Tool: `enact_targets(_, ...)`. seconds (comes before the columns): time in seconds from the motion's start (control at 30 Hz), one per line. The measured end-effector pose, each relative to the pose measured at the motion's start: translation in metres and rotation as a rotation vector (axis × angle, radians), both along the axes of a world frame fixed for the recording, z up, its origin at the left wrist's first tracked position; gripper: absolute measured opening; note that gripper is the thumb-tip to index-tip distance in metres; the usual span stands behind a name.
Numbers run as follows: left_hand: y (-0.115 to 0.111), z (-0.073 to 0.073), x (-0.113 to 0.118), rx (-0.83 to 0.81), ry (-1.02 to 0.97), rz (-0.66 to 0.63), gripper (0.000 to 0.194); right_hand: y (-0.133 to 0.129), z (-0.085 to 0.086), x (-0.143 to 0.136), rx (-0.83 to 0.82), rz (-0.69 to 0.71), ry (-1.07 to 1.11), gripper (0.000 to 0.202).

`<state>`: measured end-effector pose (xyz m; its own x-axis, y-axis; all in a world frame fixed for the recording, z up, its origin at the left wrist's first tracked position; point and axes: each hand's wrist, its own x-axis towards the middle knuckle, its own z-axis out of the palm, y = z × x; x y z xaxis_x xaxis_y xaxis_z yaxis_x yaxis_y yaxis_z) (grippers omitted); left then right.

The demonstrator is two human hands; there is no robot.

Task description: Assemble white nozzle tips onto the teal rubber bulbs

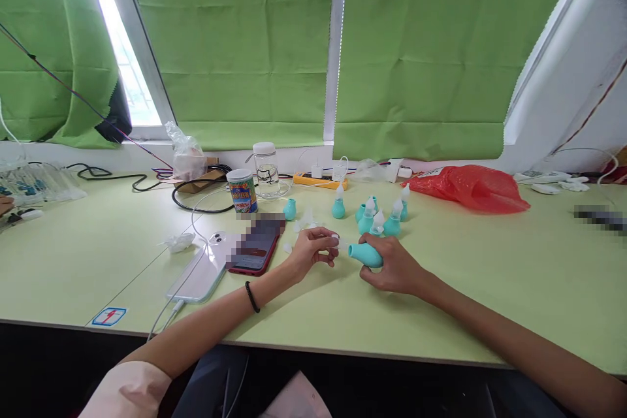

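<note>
Pale pink sleeve point(130, 392) at lower left, above the near edge of the table point(465, 313). Farther along the same arm, black bracelet point(252, 297). To the left, on the tabletop: white phone point(198, 274) with cable laid across, just beside red-cased phone point(257, 245). Gripped by right hand point(392, 264), with fingers and thumb closed around the body: teal bulb point(367, 255), tilted, open mouth toward left hand point(316, 250). Pinched between narrowed left fingertips: translucent tip point(342, 245), facing that mouth; contact between the two, cannot tell. Beyond the hands: empty-mouthed bulb point(289, 209), lone tipped bulb point(337, 208) and, farther right, bulb cluster point(392, 225), mostly tipped and upright. Farther back: printed tub point(241, 192), clear jar point(266, 173), yellow power strip point(308, 180), red plastic bag point(470, 189). At rear: green curtains point(416, 52).
</note>
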<state>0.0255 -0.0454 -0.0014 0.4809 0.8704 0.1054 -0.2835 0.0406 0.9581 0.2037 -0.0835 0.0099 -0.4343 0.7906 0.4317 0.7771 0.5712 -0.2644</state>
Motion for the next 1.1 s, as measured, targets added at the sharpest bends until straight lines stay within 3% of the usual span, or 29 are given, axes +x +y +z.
enact_targets(0.17,-0.002,0.002,0.0,0.037,-0.01,-0.049,0.019,0.008,-0.007,0.001,-0.018,-0.096,0.0,0.011)
enact_targets(0.7,-0.001,0.004,0.0,0.117,0.238,-0.05,0.032,0.013,-0.023,0.001,-0.021,-0.11,0.107,0.008)
enact_targets(1.1,0.001,-0.003,-0.002,0.301,0.244,-0.063,0.033,0.014,-0.024,-0.003,-0.395,-0.009,0.399,0.01)
